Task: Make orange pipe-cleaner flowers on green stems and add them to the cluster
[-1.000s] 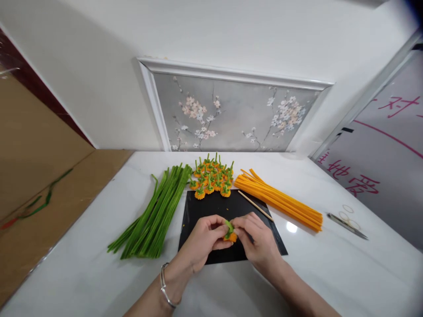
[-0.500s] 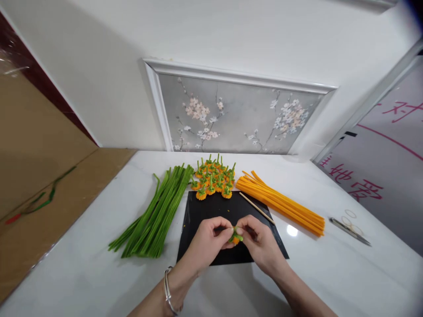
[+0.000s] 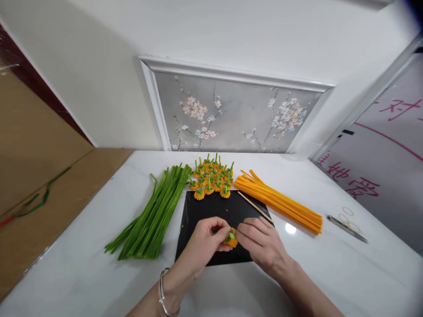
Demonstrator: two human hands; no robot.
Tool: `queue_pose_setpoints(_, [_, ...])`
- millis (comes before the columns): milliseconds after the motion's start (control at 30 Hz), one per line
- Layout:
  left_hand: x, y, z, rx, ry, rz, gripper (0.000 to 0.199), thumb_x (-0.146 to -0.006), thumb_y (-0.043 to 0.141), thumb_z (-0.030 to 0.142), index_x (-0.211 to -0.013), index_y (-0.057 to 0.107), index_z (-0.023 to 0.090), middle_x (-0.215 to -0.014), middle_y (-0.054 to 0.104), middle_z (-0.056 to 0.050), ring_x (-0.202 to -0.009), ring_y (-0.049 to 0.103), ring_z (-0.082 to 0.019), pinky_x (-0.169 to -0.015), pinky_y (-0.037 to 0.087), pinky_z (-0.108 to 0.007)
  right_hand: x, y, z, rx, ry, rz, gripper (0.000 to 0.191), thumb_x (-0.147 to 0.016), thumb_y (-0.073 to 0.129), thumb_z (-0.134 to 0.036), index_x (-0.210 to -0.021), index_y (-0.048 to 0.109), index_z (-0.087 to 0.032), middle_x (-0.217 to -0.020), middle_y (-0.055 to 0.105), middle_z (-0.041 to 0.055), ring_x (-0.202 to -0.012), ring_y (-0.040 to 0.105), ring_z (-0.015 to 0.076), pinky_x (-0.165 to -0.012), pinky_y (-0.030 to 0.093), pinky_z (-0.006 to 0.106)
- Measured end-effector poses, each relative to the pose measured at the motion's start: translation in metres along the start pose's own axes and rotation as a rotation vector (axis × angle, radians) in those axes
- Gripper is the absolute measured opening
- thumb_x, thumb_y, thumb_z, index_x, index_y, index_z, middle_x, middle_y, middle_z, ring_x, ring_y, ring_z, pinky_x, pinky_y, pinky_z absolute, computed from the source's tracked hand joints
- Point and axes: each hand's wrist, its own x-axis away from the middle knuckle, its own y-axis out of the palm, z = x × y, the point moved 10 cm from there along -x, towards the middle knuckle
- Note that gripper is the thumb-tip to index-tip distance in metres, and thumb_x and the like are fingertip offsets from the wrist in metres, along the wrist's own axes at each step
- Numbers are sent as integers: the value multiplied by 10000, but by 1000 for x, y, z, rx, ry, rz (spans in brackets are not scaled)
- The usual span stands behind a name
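Between the thumb and fingers of my left hand (image 3: pixel 211 235) is a small orange pipe-cleaner pumpkin (image 3: pixel 234 242) with green on top. My right hand (image 3: pixel 262 242) is closed, its fingertips pressed to the pumpkin's right side and green top; the thumb is mostly hidden. Both hands are above a black mat (image 3: pixel 211 204). Just beyond the mat stand several finished-looking orange pumpkins (image 3: pixel 211 176) with green stems. A thin wooden stick (image 3: pixel 254 206) lies across the mat's right side.
Green pipe cleaners (image 3: pixel 155 215) lie in a bundle on the left, orange pipe cleaners (image 3: pixel 280 200) on the right. Farther right are scissors or tweezers (image 3: pixel 346 229), exact kind unclear, and thin rings (image 3: pixel 345 218). A cardboard box (image 3: pixel 49 198) borders the white table (image 3: pixel 82 273) on the left.
My right hand has turned over, so its back and curled fingers now face up. The pumpkin has shifted slightly left and shows more orange. The view has moved a little.
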Motion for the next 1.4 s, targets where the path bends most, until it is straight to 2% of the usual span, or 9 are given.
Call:
queue_pose_setpoints(67, [1,-2,14,-127,149,23,218,-766,668,351,-722,609,147,-668,594,-7,-599,579,-124,-600,519,-250,0,-4,10,-110,83,24,253,-947,443,-144,-1036,665,-227,-975,713,76,-936,628,204,-794,493,349])
queue_pose_setpoints(133, [7,-5,34,-284,356,81,157,-830,589,299,-748,608,166,-742,627,-29,-656,589,-142,-639,506,-257,3,-3,33,-326,336,86,193,-946,475,-232,-963,667,-217,-889,713,72,-799,651,189,-723,526,328])
queue_pose_setpoints(267, [24,-5,60,-505,634,189,159,-873,514,211,-763,628,197,-914,663,-59,-811,615,-171,-745,490,-264,19,39,54,-899,846,5,321,-891,536,-489,-837,606,-179,-582,597,-8,-457,542,114,-455,469,236])
queue_pose_setpoints(433, [30,3,65,-568,717,161,194,-871,507,170,-788,676,217,-966,680,-68,-914,631,-193,-817,482,-276,21,53,49,-1072,956,-5,419,-826,591,-563,-700,571,-164,-511,532,-36,-423,494,85,-449,420,208])
queue_pose_setpoints(633, [18,2,52,-559,610,122,162,-864,537,192,-752,654,196,-882,661,-54,-793,620,-164,-702,484,-238,20,44,52,-881,866,-56,307,-901,523,-431,-761,610,-171,-585,574,-9,-488,527,110,-481,423,220])
queue_pose_setpoints(867, [0,-3,21,-341,313,81,187,-835,570,313,-746,622,157,-716,617,-32,-605,601,-152,-573,497,-248,-11,4,9,-33,199,-32,268,-920,367,-109,-842,618,-161,-730,625,58,-626,549,152,-589,367,283])
queue_pose_setpoints(1000, [-2,-9,14,-302,248,150,181,-789,610,309,-729,634,140,-624,599,-14,-558,565,-136,-532,462,-225,-13,10,-13,195,42,-101,295,-951,342,-95,-855,615,-152,-693,593,46,-594,500,161,-582,305,317])
queue_pose_setpoints(1200, [-2,-15,11,-249,223,209,196,-750,657,308,-678,633,127,-614,576,1,-545,511,-102,-504,442,-192,-14,14,-15,176,45,-109,298,-961,337,-102,-895,624,-148,-723,625,56,-617,533,159,-608,347,314])
queue_pose_setpoints(1400, [-1,-15,4,116,145,189,260,-715,730,372,-730,627,134,-729,582,4,-693,563,-118,-715,583,-302,-2,1,35,-299,427,102,140,-927,482,-153,-922,613,-202,-852,681,32,-748,636,141,-693,487,240])
